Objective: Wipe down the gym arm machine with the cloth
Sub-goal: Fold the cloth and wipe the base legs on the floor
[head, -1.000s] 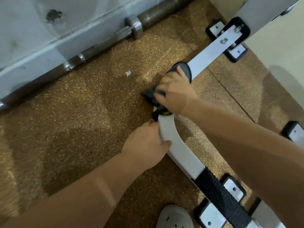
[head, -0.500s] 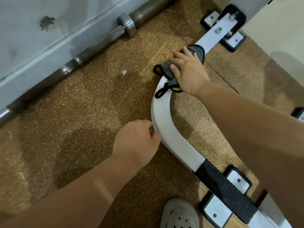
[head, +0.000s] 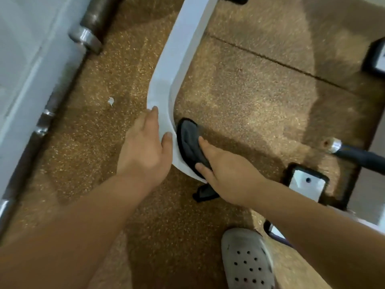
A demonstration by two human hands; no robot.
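Motion blur throughout, so fine detail is unreliable. The machine's white bar (head: 166, 80) runs down from the top edge and bends towards the lower right, low over the brown speckled floor (head: 250, 97). The dark cloth (head: 190, 142) sits on the inner side of that bend, touching the bar. The right hand (head: 227, 176) presses it there with fingers (head: 203, 142) stretched out and the thumb at the cloth's lower edge; this is a flat push, not a fist round the fabric. A loose end of cloth hangs out below the hand. The left hand (head: 145, 147) rests on the outer side of the same bend, fingers near straight along the edge and thumb laid on the bar's top face. It is a loose, wide steadying hold, with nothing carried. A barbell (head: 89, 38) lies along the wall (head: 20, 59) at left, well apart from the work. A grey clog (head: 248, 261) is planted near the bottom edge. Black-edged foot plates (head: 306, 184) sit to the right of the bar. Judgement: the wipe is mid-course, working the inside of the bend. The bar's upper run shows white and unmarked, but I cannot tell whether it has been wiped. Likely left are the stretch hidden under the right arm, the foot plates, and whatever part of the machine lies out of view.
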